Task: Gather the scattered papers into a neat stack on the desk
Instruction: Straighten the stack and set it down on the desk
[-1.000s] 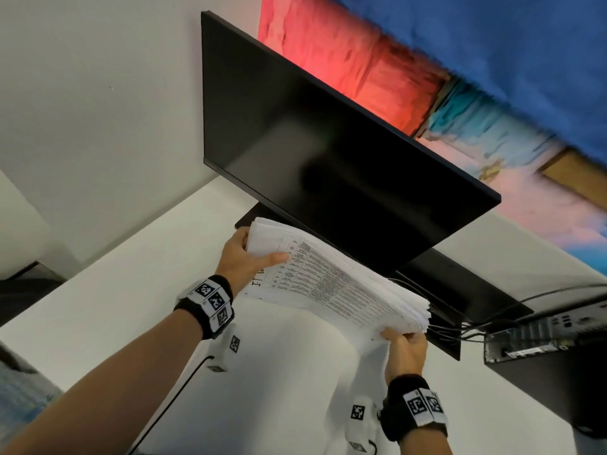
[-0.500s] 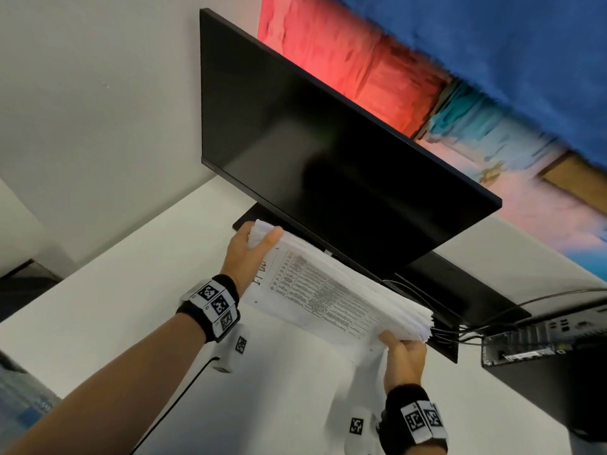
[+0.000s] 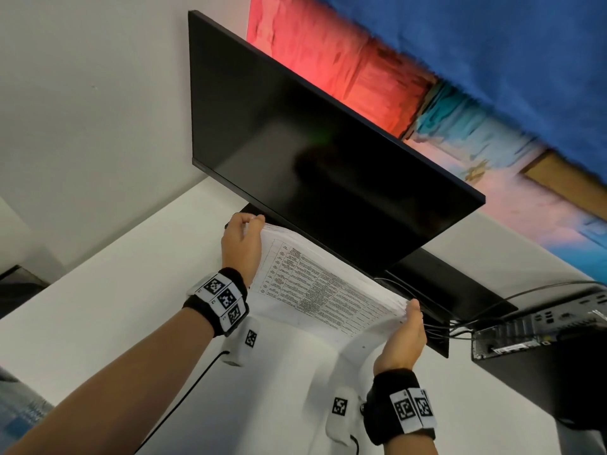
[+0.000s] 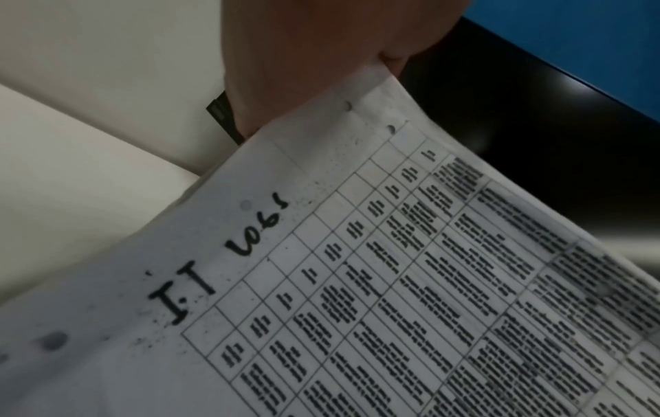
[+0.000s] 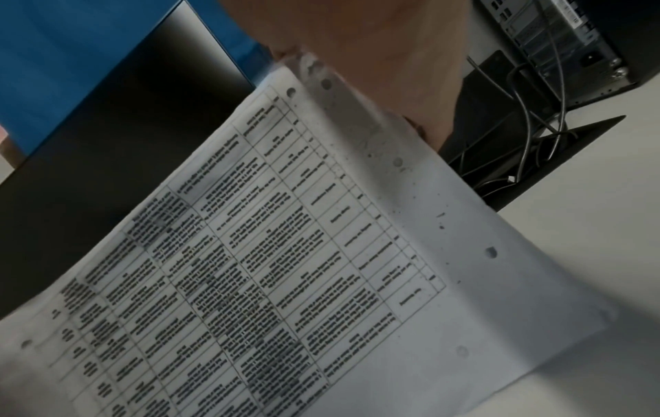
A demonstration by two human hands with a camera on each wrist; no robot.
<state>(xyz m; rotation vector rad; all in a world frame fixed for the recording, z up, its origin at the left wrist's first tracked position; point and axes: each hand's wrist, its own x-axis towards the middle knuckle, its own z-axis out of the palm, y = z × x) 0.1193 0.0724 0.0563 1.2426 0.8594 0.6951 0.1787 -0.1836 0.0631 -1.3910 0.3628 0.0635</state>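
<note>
A thick stack of white papers (image 3: 322, 290) with a printed table on top is held aslant just in front of the monitor, over the white desk (image 3: 98, 323). My left hand (image 3: 244, 238) grips its upper left corner, with the fingers curled over the top edge. At the stack's right end my right hand (image 3: 405, 326) holds it, thumb upright along the front and the fingers hidden behind. In the left wrist view the sheet (image 4: 393, 282) bears handwriting, and the hand (image 4: 303, 56) sits at its corner. The right wrist view shows the punched sheet (image 5: 285, 254) running under my hand (image 5: 375, 42).
A black monitor (image 3: 312, 152) stands right behind the papers, its flat base (image 3: 437, 280) to the right. Cables (image 3: 460, 326) run to a small computer box (image 3: 538, 326) at the far right. A black cord (image 3: 184, 399) trails over the desk below my left wrist.
My left hand slid from the stack's front face up to its top left corner. My right hand turned from pinching the lower right corner to holding the right end. The stack edges look more even.
</note>
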